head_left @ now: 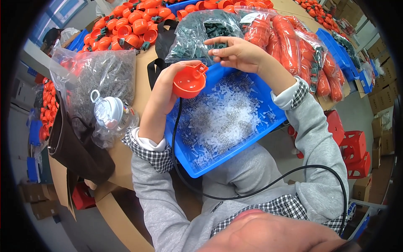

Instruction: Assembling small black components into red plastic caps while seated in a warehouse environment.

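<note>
**Inspector A:** Head view. How far along is the work looking?

**Inspector B:** Partway, in my judgement. A heap of orange cups with dark pieces already fitted (pixel 128 25) is lying beyond the left hand on the tabletop (pixel 145 63). Much stock is remaining: bagged orange cups (pixel 294 46) are sitting to the right of the right hand, and a bag of dark green clips (pixel 201 31) is just behind it. The blue tray (pixel 235 157) of small white parts and springs is resting under both hands.

**Inspector A:** Left hand?

**Inspector B:** The left hand (pixel 163 90) is curling closed around one orange cup (pixel 189 80), gripping it from beneath and tilting it up over the tray.

**Inspector A:** Right hand?

**Inspector B:** The right hand (pixel 237 52) is pinching a small dark piece (pixel 216 51) between thumb and fingertips, other fingers half closed, just above and right of the cup. The piece is not yet touching the cup.
</note>
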`<state>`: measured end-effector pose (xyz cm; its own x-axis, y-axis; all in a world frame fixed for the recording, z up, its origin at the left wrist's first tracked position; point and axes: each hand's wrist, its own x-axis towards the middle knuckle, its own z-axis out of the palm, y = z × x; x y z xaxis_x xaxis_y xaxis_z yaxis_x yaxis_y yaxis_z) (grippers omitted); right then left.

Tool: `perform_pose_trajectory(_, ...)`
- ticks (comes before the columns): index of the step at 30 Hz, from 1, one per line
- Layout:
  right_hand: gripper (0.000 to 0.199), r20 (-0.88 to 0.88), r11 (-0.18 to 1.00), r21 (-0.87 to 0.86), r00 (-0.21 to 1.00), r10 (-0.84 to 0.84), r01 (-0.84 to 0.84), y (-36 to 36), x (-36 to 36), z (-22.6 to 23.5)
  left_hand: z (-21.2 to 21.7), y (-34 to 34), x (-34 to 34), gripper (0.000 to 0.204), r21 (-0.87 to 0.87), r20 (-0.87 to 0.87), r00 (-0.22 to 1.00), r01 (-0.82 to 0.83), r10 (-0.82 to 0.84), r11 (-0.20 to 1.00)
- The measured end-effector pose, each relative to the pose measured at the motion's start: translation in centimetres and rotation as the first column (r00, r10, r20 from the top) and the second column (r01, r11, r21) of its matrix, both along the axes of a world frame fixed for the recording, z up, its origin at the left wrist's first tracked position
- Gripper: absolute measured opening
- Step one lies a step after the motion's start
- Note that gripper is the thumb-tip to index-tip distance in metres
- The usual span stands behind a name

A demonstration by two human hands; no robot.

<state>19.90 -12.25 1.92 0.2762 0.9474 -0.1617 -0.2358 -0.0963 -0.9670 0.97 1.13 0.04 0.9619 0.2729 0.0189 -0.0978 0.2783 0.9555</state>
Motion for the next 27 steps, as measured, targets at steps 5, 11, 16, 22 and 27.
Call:
perform_pose_trajectory(5, 0.051, -0.034, 0.996, 0.088, 0.999, 0.022, -0.019, -0.3, -0.7, 0.2, -0.1, -0.1, -0.1, 0.047, -0.029, 0.004, 1.0, -0.025, 0.026, 0.999)
perform_pose_trajectory(11, 0.053, 0.651, 0.972, 0.187, 0.759, -0.013, -0.143, -0.1, -2.1, -0.2, -0.4, 0.5, 0.0, 0.041, -0.019, 0.011, 0.996, -0.085, 0.085, 0.996)
perform_pose_trajectory(16, 0.041, 0.726, 0.894, 0.366, 0.681, -0.1, -0.258, -0.1, -3.0, 0.0, -0.3, 0.5, -0.1, 0.041, -0.064, -0.023, 0.991, -0.13, 0.129, 0.989)
perform_pose_trajectory(22, 0.04, 0.787, 0.902, 0.356, 0.599, -0.148, -0.245, -0.1, -3.4, 0.0, -0.5, 0.6, 0.0, 0.041, -0.058, -0.001, 0.99, -0.137, 0.138, 0.989)
perform_pose_trajectory(27, 0.041, 0.809, 0.885, 0.377, 0.563, -0.171, -0.273, 0.1, -3.3, -0.3, -0.5, 0.6, -0.1, 0.04, -0.05, -0.002, 0.988, -0.155, 0.155, 0.987)
